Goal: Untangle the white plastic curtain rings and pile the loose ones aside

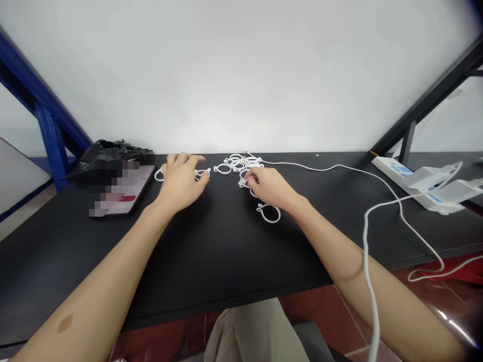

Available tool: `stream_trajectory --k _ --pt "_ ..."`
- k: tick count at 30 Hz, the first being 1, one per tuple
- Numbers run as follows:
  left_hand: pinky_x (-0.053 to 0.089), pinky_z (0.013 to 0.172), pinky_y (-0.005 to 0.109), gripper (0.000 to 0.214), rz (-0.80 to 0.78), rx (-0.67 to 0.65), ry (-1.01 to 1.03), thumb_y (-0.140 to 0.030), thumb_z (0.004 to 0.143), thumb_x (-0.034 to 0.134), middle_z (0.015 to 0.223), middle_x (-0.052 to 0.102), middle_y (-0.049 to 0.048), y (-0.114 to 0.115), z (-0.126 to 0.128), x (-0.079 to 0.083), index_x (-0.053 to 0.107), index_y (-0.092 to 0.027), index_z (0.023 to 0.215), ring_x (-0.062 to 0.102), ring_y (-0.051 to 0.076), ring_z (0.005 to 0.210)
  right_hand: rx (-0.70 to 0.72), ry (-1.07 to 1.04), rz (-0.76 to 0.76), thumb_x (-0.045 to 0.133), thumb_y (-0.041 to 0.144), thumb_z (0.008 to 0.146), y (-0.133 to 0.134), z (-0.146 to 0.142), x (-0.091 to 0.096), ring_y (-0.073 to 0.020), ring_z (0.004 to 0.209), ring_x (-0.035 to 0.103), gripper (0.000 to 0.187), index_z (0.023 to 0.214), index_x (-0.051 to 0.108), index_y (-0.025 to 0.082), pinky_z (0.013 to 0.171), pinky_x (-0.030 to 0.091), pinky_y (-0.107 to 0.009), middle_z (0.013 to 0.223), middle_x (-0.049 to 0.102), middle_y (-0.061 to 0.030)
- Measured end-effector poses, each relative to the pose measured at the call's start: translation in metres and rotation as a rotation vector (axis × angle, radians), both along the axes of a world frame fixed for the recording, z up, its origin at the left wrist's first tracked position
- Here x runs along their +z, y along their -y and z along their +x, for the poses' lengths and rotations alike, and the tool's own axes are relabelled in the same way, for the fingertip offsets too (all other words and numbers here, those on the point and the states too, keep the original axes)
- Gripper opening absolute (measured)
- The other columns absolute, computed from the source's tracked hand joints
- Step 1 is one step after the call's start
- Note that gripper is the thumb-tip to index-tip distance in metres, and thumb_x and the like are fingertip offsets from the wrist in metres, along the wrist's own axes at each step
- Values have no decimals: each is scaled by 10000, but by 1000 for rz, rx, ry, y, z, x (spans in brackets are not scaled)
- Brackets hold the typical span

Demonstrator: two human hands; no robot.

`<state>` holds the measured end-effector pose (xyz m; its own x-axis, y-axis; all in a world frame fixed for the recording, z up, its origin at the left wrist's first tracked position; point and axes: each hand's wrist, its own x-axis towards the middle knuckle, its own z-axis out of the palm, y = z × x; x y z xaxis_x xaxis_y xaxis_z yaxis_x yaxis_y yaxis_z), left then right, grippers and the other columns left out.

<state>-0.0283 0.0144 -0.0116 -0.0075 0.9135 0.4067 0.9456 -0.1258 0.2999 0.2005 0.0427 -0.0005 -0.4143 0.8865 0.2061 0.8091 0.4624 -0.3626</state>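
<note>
I'm pinching a white ring point(242, 184) w/ R hand point(270, 185), best softly, L hand point(180, 180) hovering wide nr back edge of bench point(211, 251).

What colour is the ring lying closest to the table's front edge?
That ring is white; the head view shows it best.

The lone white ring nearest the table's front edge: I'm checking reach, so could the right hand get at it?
Probably yes: the lone ring lies near the right hand on the black tabletop, nothing covering it, though the fingers are at other rings.
</note>
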Motion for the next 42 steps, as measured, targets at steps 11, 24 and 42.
stream_trajectory --k 11,24,42 --pt "391 980 452 338 -43 -294 -65 -374 888 480 1087 680 68 1 13 -8 609 -219 1158 503 292 1062 83 52 -3 580 239 879 2 -4 -11 -223 898 613 216 1064 652 155 840 476 -368 1069 610 -135" --pt "404 866 564 358 1 52 -96 -185 827 405 1142 686 129 -1 -13 -4 670 -228 1062 498 403 1095 -135 77 212 444 277 965 3 -6 -4 -230 815 606 242 1010 643 148 676 459 -356 1061 610 -148" --pt "442 891 416 423 -36 -399 51 -452 905 529 1118 675 69 7 22 -7 573 -222 1258 519 283 1023 223 -621 -60 523 266 925 12 -24 -13 -115 680 587 143 998 622 193 710 486 -268 810 638 6"
